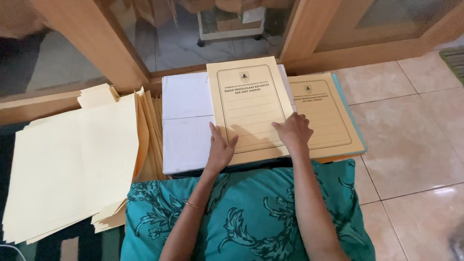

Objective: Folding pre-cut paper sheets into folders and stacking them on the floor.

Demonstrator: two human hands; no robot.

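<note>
Left hand (220, 152) lies flat, fingers spread, on the yellow folder (249, 108). Right hand (293, 131) presses its right edge, fingers curled. Folder rests on a white box (186, 121).

Tiled floor (415, 145) bears folder stacks (72, 164) and cushion (251, 217).

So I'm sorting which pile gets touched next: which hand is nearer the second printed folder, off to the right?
Right. The right hand rests at the second printed folder's left edge; the left hand lies farther left.
</note>
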